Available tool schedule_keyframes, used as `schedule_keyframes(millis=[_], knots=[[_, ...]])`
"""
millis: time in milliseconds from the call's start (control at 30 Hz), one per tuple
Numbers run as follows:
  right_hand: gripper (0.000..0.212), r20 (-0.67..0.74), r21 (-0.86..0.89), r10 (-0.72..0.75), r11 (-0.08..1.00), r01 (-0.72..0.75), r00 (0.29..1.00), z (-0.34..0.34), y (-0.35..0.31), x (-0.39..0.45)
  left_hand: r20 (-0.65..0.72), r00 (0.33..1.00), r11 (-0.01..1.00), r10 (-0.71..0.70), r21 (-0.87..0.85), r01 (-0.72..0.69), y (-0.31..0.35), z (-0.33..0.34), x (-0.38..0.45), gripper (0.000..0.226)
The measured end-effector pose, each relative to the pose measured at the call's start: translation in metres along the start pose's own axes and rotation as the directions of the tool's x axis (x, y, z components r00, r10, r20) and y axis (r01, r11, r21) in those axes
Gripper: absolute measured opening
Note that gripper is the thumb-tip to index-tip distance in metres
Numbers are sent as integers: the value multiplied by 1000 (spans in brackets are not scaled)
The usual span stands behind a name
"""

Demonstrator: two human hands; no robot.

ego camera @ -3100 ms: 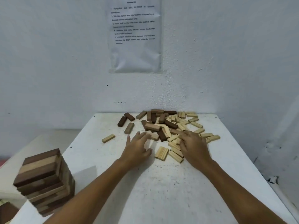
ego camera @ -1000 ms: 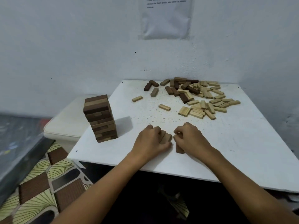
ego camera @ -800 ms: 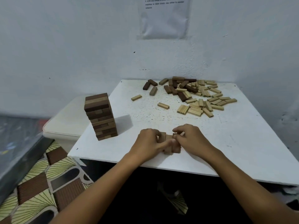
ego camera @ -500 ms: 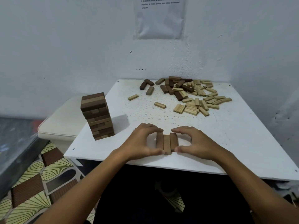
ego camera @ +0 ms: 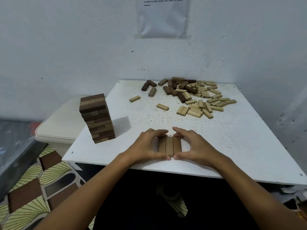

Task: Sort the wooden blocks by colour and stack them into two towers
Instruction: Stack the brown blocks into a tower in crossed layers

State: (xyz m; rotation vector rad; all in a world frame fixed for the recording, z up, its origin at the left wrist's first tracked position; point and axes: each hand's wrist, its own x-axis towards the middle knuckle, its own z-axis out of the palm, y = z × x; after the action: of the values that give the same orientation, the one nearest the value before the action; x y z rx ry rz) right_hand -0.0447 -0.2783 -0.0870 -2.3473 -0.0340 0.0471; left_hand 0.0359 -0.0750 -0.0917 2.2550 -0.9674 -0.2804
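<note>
Three brown blocks point(ego camera: 169, 145) lie flat, side by side, in a row near the front edge of the white table point(ego camera: 232, 146). My left hand point(ego camera: 146, 146) cups the row from the left and my right hand point(ego camera: 197, 146) from the right. On both hands the fingers curl over the far ends and the thumbs press the near ends. A tall tower of brown blocks point(ego camera: 97, 119) stands at the table's left edge. A loose pile of dark and light blocks point(ego camera: 196, 97) lies at the back of the table.
Two single light blocks point(ego camera: 134, 98) point(ego camera: 162, 107) lie apart from the pile. A cream cushioned stool point(ego camera: 61, 123) stands left of the table. A printed sheet point(ego camera: 162, 17) hangs on the wall behind. The floor at lower left has a patterned mat point(ego camera: 33, 193).
Both hands carried brown blocks from the pile to the front edge and laid them side by side. Over the last half second the fingers and thumbs have closed tighter around the row.
</note>
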Motion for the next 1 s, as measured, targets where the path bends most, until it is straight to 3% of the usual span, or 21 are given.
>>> schedule_keyframes(millis=[633,1000], knots=[[94,-4,-6,-46,999,46,999,3,6,5,-14,1000,1000,-22,-16,22,-3,1,1,96],[85,-19,52,-69,996,70,997,8,10,13,-19,996,988,-88,-130,84,-2,1,4,101]])
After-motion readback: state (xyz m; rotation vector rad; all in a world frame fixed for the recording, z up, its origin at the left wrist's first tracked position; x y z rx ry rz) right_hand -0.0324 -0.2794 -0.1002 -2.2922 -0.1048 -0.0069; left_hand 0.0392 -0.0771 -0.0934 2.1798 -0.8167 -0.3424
